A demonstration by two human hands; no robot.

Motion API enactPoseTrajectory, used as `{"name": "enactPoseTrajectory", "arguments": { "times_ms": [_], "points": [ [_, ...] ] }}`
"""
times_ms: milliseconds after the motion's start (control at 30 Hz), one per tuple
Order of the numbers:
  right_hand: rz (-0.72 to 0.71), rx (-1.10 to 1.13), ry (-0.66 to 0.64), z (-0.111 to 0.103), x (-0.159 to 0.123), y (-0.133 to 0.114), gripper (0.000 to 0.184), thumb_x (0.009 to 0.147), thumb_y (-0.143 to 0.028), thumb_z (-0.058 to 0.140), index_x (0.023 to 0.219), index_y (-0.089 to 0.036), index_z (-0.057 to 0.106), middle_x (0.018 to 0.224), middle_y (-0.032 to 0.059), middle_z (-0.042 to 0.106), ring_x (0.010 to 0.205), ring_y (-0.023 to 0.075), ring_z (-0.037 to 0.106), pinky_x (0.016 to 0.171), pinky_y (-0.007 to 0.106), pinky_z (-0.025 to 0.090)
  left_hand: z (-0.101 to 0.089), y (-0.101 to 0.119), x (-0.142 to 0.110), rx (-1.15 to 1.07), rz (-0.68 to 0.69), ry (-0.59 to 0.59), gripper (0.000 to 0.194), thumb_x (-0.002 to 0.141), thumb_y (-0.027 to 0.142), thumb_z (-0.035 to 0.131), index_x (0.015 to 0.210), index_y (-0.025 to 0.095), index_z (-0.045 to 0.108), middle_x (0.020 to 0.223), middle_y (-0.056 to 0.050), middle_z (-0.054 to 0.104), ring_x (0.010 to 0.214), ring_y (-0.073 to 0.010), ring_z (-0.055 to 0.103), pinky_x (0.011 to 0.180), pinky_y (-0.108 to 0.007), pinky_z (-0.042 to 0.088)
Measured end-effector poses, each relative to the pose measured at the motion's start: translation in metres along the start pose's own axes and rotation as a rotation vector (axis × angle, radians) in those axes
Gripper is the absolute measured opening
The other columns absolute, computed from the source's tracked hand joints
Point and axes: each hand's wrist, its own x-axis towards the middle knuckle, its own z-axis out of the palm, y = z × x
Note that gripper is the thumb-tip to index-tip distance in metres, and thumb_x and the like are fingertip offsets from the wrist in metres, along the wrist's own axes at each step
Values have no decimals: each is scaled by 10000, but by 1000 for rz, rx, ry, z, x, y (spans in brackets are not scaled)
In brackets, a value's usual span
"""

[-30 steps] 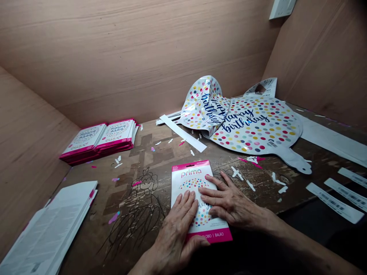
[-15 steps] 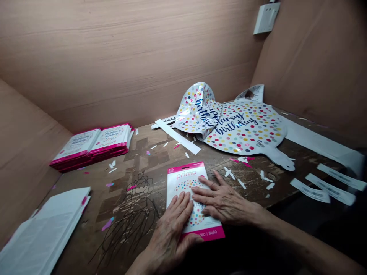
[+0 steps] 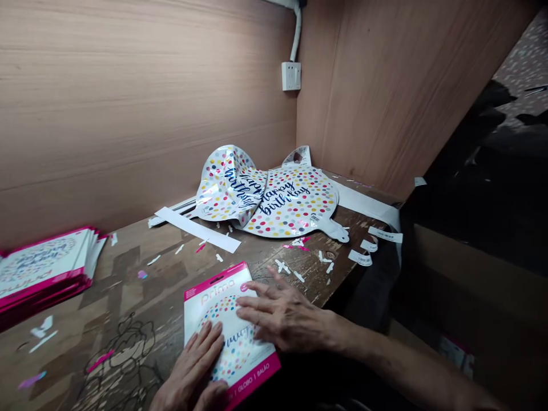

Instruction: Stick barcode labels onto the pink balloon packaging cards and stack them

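A pink and white balloon package (image 3: 233, 351) printed with colourful dots lies at the table's front edge. My left hand (image 3: 192, 365) rests on its left side, fingers stretched out together and thumb near the bottom edge. Across its right side lies my right hand (image 3: 282, 314), palm down with fingers spread. Behind the package, flat foil balloons (image 3: 291, 200) with dots and "happy birthday" lettering lie partly folded over one another.
Similar packages (image 3: 47, 262) are stacked at the left. A white paper strip (image 3: 199, 229), paper scraps (image 3: 282, 266) and tangled black thread (image 3: 124, 354) lie on the table. Barcode labels (image 3: 360, 258) sit at the right edge. A socket (image 3: 291, 76) is mounted on the wall.
The view has swung right, so everything appears further left. Both hands stay on the package, which now looks more tilted; the left hand has slid toward its lower left edge.
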Motion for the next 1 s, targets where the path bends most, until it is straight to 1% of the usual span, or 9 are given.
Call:
{"name": "enactPoseTrajectory", "arguments": {
  "times_ms": [133,200,267,367,467,633,733,867,1000],
  "points": [
    [395,-134,420,-38,-65,17,297,881,-228,453,1157,-158,538,1078,98,628,1038,216,546,1012,439,339,-1,-2,2,31,34,-33,629,797,348,546,1373,263,309,1357,-70,431,1230,-265,386,961,-400,392],
    [581,-228,543,-59,-102,38,239,873,-214,466,1080,-189,583,1013,95,636,967,225,577,888,397,444,0,-3,1,47,55,-42,654,785,358,563,1376,261,301,1358,-73,430,1224,-268,393,955,-394,395],
    [656,-298,582,-79,-132,63,177,871,-236,472,962,-198,618,926,80,647,880,222,600,801,376,476,4,-6,-2,65,46,-18,647,789,372,550,1376,259,302,1360,-73,430,1224,-272,395,946,-400,394],
    [667,-317,490,-99,-153,100,161,861,-251,483,851,-196,633,834,63,656,797,206,605,721,341,480,10,-8,-6,99,47,9,629,799,405,523,1371,239,318,1357,-83,437,1228,-278,393,930,-409,400],
    [575,-313,331,-107,-150,125,173,860,-254,483,828,-193,643,817,56,657,782,196,588,716,328,457,12,-7,-7,128,60,8,621,808,407,512,1367,211,326,1354,-97,441,1234,-279,389,926,-409,399],
    [397,-246,-104,-102,-134,147,174,843,-223,485,872,-204,655,870,63,632,854,216,531,772,354,393,9,-5,-5,137,73,2,610,810,388,516,1360,189,342,1352,-101,443,1234,-279,390,923,-407,398],
    [363,-161,-253,-94,-128,154,162,817,-248,523,899,-214,659,906,64,619,881,227,511,795,372,369,8,-5,-5,124,69,-1,609,808,386,518,1360,194,344,1360,-95,434,1241,-275,382,933,-402,389],
    [422,-16,-259,-92,-121,160,187,801,-301,527,872,-190,660,883,62,631,863,216,527,788,343,378,7,-4,-5,119,66,4,617,804,389,525,1362,201,340,1351,-93,446,1231,-273,397,930,-399,392],
    [796,32,-10,-101,-125,155,221,805,-341,480,784,-197,646,786,27,655,753,182,578,686,284,409,8,-7,-5,102,70,24,604,808,378,516,1360,203,343,1347,-90,452,1235,-269,394,938,-397,387]
  ]
}}
